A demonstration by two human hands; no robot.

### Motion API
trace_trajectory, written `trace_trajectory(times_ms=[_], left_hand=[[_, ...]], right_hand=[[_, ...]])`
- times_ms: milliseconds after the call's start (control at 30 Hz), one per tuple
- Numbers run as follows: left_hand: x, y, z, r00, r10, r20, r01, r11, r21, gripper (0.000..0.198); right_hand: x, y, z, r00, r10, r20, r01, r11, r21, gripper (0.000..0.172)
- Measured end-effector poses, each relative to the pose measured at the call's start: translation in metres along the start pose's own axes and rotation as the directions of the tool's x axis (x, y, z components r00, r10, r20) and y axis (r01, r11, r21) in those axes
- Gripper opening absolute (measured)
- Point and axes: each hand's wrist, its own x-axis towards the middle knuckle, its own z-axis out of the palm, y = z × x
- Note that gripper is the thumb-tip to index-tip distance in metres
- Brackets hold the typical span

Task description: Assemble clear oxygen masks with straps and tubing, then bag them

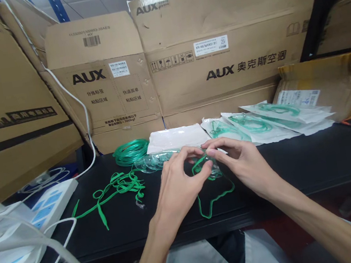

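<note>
My left hand (180, 178) and my right hand (247, 163) meet over the table's middle, fingertips pinched close together. Between them is a thin green elastic strap (210, 214), whose loop hangs down to the black tabletop. Just behind the fingers a clear, green-tinted plastic piece (214, 172), like a mask, shows in part; the hands hide the rest. A row of nested clear plastic masks (154, 163) lies beyond my left hand. To the left is a tangled heap of green straps (122, 184).
A coil of green tubing (131, 152) and a white packet (178, 138) lie at the back. Several bagged sets with green tubing (253, 124) overlap at right. Cardboard boxes (212, 65) wall the rear. A white power strip (47, 206) with cables occupies the left.
</note>
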Motion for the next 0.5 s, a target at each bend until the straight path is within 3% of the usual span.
trace_trajectory(times_ms=[500], left_hand=[[0.000,-0.002,-0.006,1.000,0.011,-0.026,-0.010,0.999,0.049,0.017]], right_hand=[[0.006,0.002,-0.020,0.986,-0.031,-0.166,0.023,0.999,-0.046,0.014]])
